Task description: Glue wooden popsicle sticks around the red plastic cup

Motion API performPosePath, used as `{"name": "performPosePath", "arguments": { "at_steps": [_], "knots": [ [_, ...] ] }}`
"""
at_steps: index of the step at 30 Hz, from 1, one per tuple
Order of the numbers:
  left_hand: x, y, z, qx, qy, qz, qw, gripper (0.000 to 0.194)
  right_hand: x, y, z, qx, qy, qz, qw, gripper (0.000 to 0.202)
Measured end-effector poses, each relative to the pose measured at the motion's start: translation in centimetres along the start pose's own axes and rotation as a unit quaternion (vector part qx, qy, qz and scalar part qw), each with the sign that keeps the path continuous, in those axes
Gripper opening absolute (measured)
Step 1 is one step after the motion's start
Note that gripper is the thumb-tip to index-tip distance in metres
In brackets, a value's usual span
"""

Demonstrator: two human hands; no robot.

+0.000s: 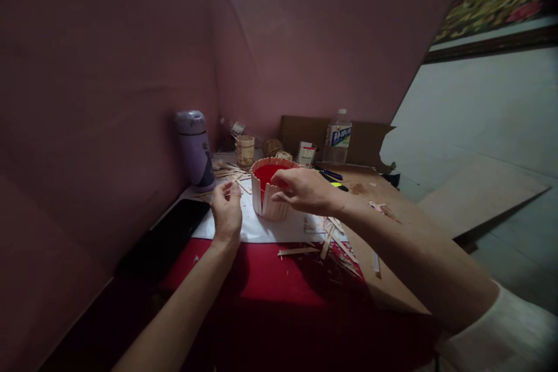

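A round red container (262,173) stands on white paper, its outside ringed with upright wooden craft sticks (271,208). One gap in the ring lets the red show through at the front left. My right hand (305,189) reaches over the near rim, fingers bent at the inside and thumb against the sticks outside. To the left of the container, apart from it, is my left hand (227,209). Its fingers are curled towards the thumb; whatever lies between the tips is too small to make out.
Loose sticks (231,172) lie behind; cut pieces (333,238) litter the front right. A purple bottle (194,151) and black phone (183,221) are at left. Behind stand a small stick-covered cup (244,151), twine balls (273,147) and a plastic bottle (339,138). Cardboard (392,232) lies right.
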State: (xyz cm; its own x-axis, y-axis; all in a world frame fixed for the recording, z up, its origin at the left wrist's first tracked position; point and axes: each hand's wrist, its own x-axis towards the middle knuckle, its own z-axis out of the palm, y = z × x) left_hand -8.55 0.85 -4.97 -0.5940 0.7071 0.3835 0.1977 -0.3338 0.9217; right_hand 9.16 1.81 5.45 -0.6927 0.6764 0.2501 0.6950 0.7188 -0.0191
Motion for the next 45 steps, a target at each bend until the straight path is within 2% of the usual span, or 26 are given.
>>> {"name": "performPosePath", "arguments": {
  "at_steps": [5,11,16,21,28,31,36,42,45],
  "knots": [
    [-0.2,0.6,0.2,-0.025,0.038,-0.067,0.997,0.03,-0.1,1.5,-0.6,-0.044,-0.043,-0.065,0.996,0.004],
    [-0.2,0.9,0.2,-0.043,0.046,-0.087,0.994,0.029,-0.3,0.8,0.2,-0.067,0.006,-0.03,0.997,0.012],
    [-0.2,0.7,0.1,-0.043,0.053,-0.086,0.994,0.026,-0.8,1.5,-0.5,0.01,0.004,-0.072,0.997,0.023],
    [-0.2,0.4,0.2,-0.047,0.043,-0.068,0.996,0.024,-1.1,2.2,0.5,0.06,0.015,-0.084,0.995,0.013],
    [-0.4,0.6,0.3,-0.051,0.019,-0.008,0.998,0.023,-1.6,2.2,1.4,0.072,0.053,-0.082,0.993,0.014],
    [-0.4,0.4,0.3,-0.055,0.007,-0.016,0.998,0.025,-1.5,2.0,1.4,0.073,0.055,-0.083,0.992,0.014],
    [-0.6,0.3,0.3,-0.074,-0.039,-0.052,0.995,0.04,-1.2,1.1,1.1,0.064,0.058,-0.081,0.993,0.014],
    [-1.2,1.0,0.5,-0.101,-0.105,-0.022,0.989,0.055,-0.9,0.1,0.9,0.047,0.05,-0.089,0.994,0.003],
    [-1.4,1.1,0.5,-0.101,-0.119,-0.018,0.988,0.06,-0.9,-0.2,1.1,0.034,0.046,-0.086,0.995,0.005]
  ]
}}
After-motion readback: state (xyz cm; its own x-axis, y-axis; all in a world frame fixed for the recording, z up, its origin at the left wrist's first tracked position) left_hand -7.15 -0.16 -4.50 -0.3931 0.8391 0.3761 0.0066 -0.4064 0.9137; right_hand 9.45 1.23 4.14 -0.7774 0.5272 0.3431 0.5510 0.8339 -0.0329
